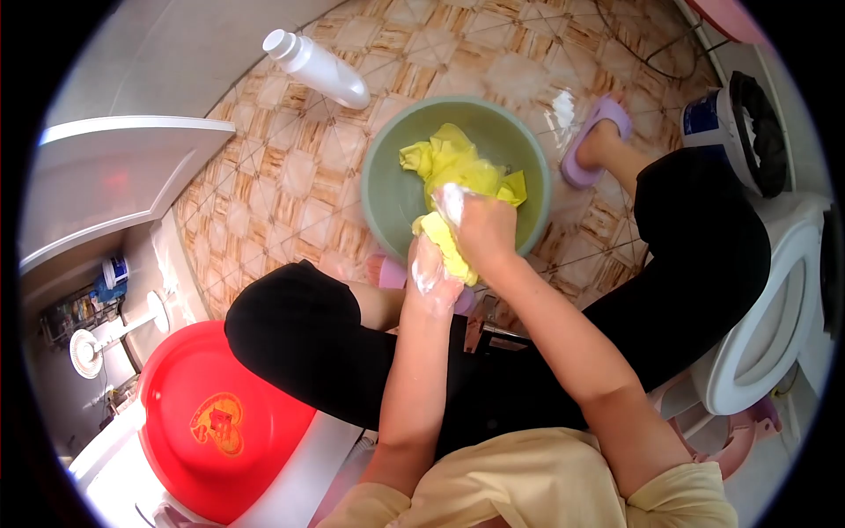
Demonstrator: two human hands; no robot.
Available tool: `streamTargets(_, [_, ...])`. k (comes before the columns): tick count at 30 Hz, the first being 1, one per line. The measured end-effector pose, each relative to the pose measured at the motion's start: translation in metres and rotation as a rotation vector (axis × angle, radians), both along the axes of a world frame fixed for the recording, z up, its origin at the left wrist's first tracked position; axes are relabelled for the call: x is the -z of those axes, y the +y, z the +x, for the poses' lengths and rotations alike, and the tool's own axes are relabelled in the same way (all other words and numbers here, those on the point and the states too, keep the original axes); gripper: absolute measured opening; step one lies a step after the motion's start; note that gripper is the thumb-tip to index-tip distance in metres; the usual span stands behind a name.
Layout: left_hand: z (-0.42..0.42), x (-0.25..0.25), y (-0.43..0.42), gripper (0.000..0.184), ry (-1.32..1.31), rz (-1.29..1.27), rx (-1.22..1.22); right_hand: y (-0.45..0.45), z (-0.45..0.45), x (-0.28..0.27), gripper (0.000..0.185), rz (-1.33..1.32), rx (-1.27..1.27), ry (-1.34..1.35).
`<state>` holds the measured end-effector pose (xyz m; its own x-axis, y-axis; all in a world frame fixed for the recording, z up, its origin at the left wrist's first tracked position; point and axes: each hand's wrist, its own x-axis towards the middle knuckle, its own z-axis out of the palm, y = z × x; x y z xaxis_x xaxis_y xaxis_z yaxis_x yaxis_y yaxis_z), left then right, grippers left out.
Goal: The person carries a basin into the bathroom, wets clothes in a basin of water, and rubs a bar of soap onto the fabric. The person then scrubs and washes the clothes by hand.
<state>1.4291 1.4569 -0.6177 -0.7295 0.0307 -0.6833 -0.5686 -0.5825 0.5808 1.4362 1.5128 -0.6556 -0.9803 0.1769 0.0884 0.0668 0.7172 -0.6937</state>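
Note:
A yellow cloth [458, 169] lies partly in a green basin [387, 189] on the floor, its near end raised over the rim. My left hand [430, 275] is closed around that near end, with the cloth draped across it. White suds cover its wrist. Just to the right, my right hand [484, 227] grips the same cloth, with foam [451, 202] on its fingers. Both hands are close together above the basin's near edge. Some fingertips are hidden by cloth and foam.
A white bottle [317, 69] is on the tiled floor [290, 176] beyond the basin. A red basin [224, 422] is at lower left. On the right are a toilet [775, 308] and a lined bin [735, 132]. A white door [123, 180] juts in from the left.

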Motion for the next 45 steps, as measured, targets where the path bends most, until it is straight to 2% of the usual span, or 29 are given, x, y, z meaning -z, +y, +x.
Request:
streamTargets(1, [0.002, 0.012, -0.009, 0.025, 0.000, -0.002, 0.003, -0.003, 0.004, -0.002, 0.019, 0.027, -0.046, 0.034])
streamTargets(3, [0.004, 0.075, -0.047, 0.022, 0.238, 0.759, 0.194, -0.009, 0.010, -0.009, 0.022, 0.092, -0.134, 0.110])
streamTargets(4, [-0.008, 0.073, -0.047, 0.021, 0.204, 0.863, 0.236, -0.023, 0.016, -0.021, 0.024, -0.037, -0.182, 0.333])
streamTargets(5, [-0.004, 0.068, -0.043, 0.021, 0.203, 0.863, 0.234, -0.021, 0.015, -0.017, 0.024, -0.038, -0.183, 0.332])
streamTargets(7, [0.000, 0.035, -0.023, 0.023, -0.147, 0.313, -0.073, -0.007, 0.002, -0.002, 0.027, -0.070, -0.024, 0.057])
streamTargets(9, [-0.004, 0.036, -0.022, 0.025, -0.193, 0.279, 0.019, 0.000, -0.005, 0.003, 0.031, -0.044, 0.036, -0.097])
streamTargets(11, [-0.002, 0.092, -0.049, 0.028, 0.292, 0.918, 0.318, -0.017, 0.006, 0.005, 0.042, 0.032, -0.037, 0.142])
streamTargets(12, [-0.004, 0.113, -0.058, 0.029, 0.319, 1.033, 0.325, -0.019, 0.013, -0.044, 0.030, 0.052, -0.141, 0.278])
streamTargets(13, [-0.004, 0.096, -0.047, 0.029, 0.323, 1.035, 0.324, -0.013, 0.008, -0.032, 0.030, 0.055, -0.143, 0.280])
streamTargets(15, [-0.005, 0.040, -0.017, 0.028, -0.187, 0.310, 0.012, 0.003, -0.012, 0.004, 0.028, 0.001, 0.011, -0.082])
streamTargets(16, [-0.005, 0.036, -0.017, 0.030, -0.135, 0.232, 0.038, 0.005, -0.018, 0.002, 0.022, -0.015, 0.091, -0.156])
streamTargets(17, [-0.001, 0.043, -0.014, 0.030, -0.135, 0.232, 0.047, 0.000, -0.012, -0.001, 0.022, -0.016, 0.100, -0.155])
streamTargets(19, [0.016, 0.093, -0.014, 0.025, 0.879, 0.780, -0.064, -0.021, 0.011, -0.012, 0.025, 0.029, -0.155, 0.233])
streamTargets(20, [0.018, 0.141, -0.065, 0.029, 0.448, 0.826, 0.067, -0.031, 0.017, -0.011, 0.026, -0.075, -0.236, 0.341])
streamTargets(21, [0.015, 0.123, -0.057, 0.029, 0.446, 0.825, 0.069, -0.027, 0.013, -0.007, 0.026, -0.076, -0.233, 0.340])
streamTargets(24, [-0.006, 0.018, -0.010, 0.021, -0.162, 0.118, 0.006, 0.009, -0.019, -0.009, 0.019, -0.062, 0.036, -0.273])
streamTargets(25, [-0.003, 0.031, -0.018, 0.021, -0.165, 0.115, 0.015, 0.004, -0.014, -0.010, 0.019, -0.067, 0.045, -0.276])
streamTargets(27, [0.002, 0.083, -0.048, 0.027, 0.256, 0.719, 0.201, -0.016, 0.004, -0.011, 0.024, -0.025, -0.083, 0.123])
streamTargets(28, [-0.002, 0.076, -0.054, 0.026, 0.166, 0.831, 0.218, -0.029, 0.014, -0.014, 0.026, -0.029, -0.145, 0.348])
streamTargets(29, [-0.001, 0.072, -0.050, 0.026, 0.167, 0.832, 0.216, -0.026, 0.013, -0.008, 0.026, -0.029, -0.147, 0.349])
streamTargets(32, [-0.002, 0.023, -0.011, 0.022, -0.153, 0.166, -0.001, 0.004, -0.017, 0.014, 0.027, -0.124, 0.095, -0.246])
streamTargets(33, [0.000, 0.030, -0.018, 0.022, -0.157, 0.160, -0.004, 0.000, -0.011, 0.013, 0.027, -0.130, 0.092, -0.251])
streamTargets(35, [0.000, 0.077, -0.047, 0.026, 0.003, 0.488, 0.079, -0.009, 0.001, -0.007, 0.026, -0.057, -0.029, -0.055])
streamTargets(36, [-0.001, 0.138, -0.075, 0.026, 0.276, 0.760, 0.256, -0.024, 0.011, -0.010, 0.026, -0.073, -0.088, 0.277])
streamTargets(37, [-0.001, 0.124, -0.067, 0.026, 0.279, 0.758, 0.245, -0.030, 0.017, -0.011, 0.027, -0.095, -0.138, 0.354])
streamTargets(40, [-0.002, 0.044, -0.023, 0.024, -0.133, 0.288, 0.002, -0.011, -0.001, -0.009, 0.019, -0.063, -0.094, 0.051])
streamTargets(42, [-0.004, 0.073, -0.038, 0.025, -0.128, 0.193, 0.059, -0.013, -0.010, -0.011, 0.018, 0.122, 0.104, -0.153])
streamTargets(44, [-0.012, 0.147, -0.078, 0.028, 0.248, 1.122, 0.449, -0.029, 0.017, -0.009, 0.017, 0.048, -0.125, 0.188])
streamTargets(45, [-0.009, 0.136, -0.073, 0.028, 0.242, 1.124, 0.451, -0.041, 0.024, -0.009, 0.019, 0.063, -0.169, 0.326])
